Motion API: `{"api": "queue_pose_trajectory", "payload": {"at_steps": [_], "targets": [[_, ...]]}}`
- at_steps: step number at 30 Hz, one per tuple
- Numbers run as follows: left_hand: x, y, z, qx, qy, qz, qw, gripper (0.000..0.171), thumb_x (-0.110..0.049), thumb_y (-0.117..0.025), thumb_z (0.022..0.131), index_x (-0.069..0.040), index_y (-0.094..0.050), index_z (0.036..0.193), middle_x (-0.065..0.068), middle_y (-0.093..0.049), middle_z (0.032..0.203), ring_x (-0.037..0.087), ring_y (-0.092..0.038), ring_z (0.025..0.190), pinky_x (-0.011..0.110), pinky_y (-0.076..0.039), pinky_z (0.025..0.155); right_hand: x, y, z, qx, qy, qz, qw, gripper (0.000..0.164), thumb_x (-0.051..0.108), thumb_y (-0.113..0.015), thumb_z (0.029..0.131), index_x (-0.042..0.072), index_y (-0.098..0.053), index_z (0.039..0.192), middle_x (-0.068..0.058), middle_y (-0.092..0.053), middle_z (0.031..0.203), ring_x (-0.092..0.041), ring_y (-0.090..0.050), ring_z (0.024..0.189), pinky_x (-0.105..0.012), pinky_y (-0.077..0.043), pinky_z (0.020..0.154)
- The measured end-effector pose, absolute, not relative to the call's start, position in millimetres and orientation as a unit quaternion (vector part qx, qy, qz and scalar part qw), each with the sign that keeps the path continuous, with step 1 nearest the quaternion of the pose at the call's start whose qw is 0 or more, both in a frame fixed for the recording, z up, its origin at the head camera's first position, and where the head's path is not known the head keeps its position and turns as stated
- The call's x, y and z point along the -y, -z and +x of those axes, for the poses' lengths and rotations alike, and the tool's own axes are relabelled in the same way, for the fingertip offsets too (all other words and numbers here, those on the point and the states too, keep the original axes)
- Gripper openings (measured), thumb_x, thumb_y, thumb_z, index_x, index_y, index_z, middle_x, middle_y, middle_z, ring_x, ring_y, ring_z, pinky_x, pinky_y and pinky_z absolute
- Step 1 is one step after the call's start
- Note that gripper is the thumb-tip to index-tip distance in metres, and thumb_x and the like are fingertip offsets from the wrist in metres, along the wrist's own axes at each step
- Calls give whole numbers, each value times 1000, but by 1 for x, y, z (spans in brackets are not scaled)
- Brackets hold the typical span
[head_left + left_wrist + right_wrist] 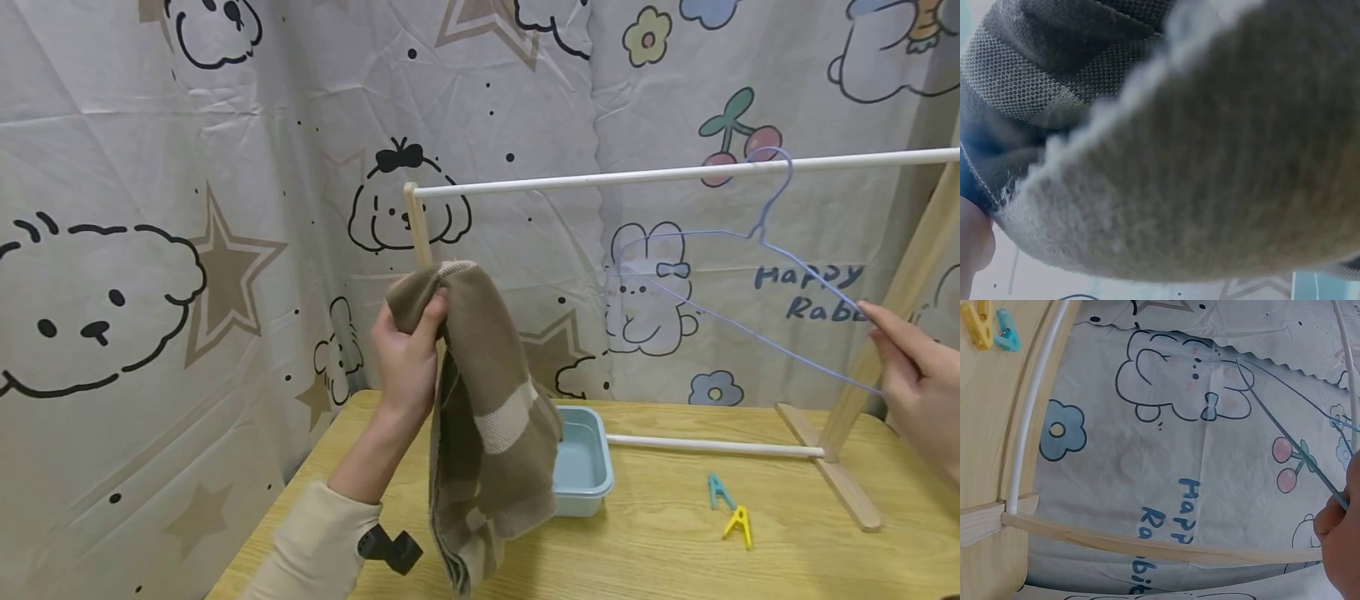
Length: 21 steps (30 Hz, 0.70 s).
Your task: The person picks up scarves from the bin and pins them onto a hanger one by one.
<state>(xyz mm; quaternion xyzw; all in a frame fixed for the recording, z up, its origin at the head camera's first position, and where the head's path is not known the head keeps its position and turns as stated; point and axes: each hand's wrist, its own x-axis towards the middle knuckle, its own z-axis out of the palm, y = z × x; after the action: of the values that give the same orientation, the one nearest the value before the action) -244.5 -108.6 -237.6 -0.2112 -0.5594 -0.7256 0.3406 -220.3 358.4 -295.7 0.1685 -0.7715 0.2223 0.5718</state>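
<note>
My left hand (pixel 408 358) grips a folded brown-and-cream checked cloth (pixel 498 358) by its top edge, thumb in front, and the rest hangs down over the table. Up close in the left wrist view, the cloth (pixel 1179 175) fills most of the picture and hides most of the hand. At the right, my right hand (pixel 918 379) pinches the lower right corner of a thin blue wire hanger (pixel 813 273). The hanger's hook lies over the white rail of the rack. From the right wrist view, the hand (pixel 1341 534) shows at the right edge with the hanger wire between its fingers.
A wooden rack with a white top rail (pixel 600 178) stands on the wooden table (pixel 652 558). A light blue basin (pixel 592 500) sits partly behind the cloth. Right of it lie a teal clothespin (pixel 720 492) and a yellow clothespin (pixel 738 527). Printed curtains (pixel 247 167) hang behind.
</note>
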Motion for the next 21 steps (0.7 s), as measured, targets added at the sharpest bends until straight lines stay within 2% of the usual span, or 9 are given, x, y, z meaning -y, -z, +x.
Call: {"api": "queue_pose_trajectory", "payload": {"at_steps": [1,2,3,9,11,13,14,16,21], "targets": [[108,239,-244,562,725,-212,338,19,-13,-72,90,-14,-67,109,-3,-65,94,10,-59,84,24,-51,75,-358,294,-220,767,-229,171,574,24,-5,-53,98,-11,-66,117,41,-46,89,12,-20,46,-14,-17,40],[106,241,-244,562,725,-215,336,20,-14,-72,90,-13,-67,110,-3,-65,94,11,-59,84,24,-51,75,-357,291,-219,764,-227,174,578,24,-4,-52,99,-12,-66,116,43,-46,90,12,-20,45,-14,-17,40],[105,242,-244,566,723,-217,333,21,-13,-72,90,-12,-66,111,-3,-65,95,10,-59,84,24,-51,75,-356,290,-218,760,-231,177,581,24,-1,-52,100,-12,-66,116,49,-38,95,12,-21,46,-13,-17,40],[98,250,-243,577,708,-228,337,29,-11,-73,90,-5,-64,117,-5,-66,99,9,-59,87,22,-50,78,-346,286,-213,740,-238,189,599,29,10,-52,103,-11,-66,116,48,-44,100,15,-23,52,-9,-18,46],[95,252,-244,577,706,-231,338,30,-11,-74,89,-3,-63,117,-6,-66,98,9,-58,87,22,-50,79,-341,284,-210,742,-230,192,600,32,15,-51,104,-10,-67,116,32,-58,87,15,-23,51,-9,-17,45],[93,254,-244,581,703,-236,336,32,-13,-75,89,-3,-63,117,-6,-65,97,8,-58,86,22,-49,78,-336,283,-207,746,-210,192,602,38,23,-50,105,-9,-68,116,10,-66,75,15,-22,50,-10,-17,44],[93,255,-243,584,700,-240,334,32,-14,-75,89,-2,-62,117,-6,-65,97,8,-58,86,22,-49,77,-333,283,-206,744,-206,196,605,41,27,-50,105,-8,-68,116,-3,-65,69,15,-22,50,-10,-17,44],[92,257,-243,590,697,-245,326,33,-14,-74,90,-2,-61,118,-6,-65,97,8,-58,85,22,-50,76,-329,283,-204,742,-191,198,612,45,33,-49,105,-6,-70,115,-23,-54,59,16,-20,48,-11,-16,43],[90,263,-243,612,683,-238,319,31,-10,-73,91,-2,-61,118,-7,-64,96,8,-58,84,22,-49,75,-321,289,-202,741,-168,212,615,52,39,-47,105,-6,-71,112,-19,-55,55,13,-19,45,-13,-16,40]]}}
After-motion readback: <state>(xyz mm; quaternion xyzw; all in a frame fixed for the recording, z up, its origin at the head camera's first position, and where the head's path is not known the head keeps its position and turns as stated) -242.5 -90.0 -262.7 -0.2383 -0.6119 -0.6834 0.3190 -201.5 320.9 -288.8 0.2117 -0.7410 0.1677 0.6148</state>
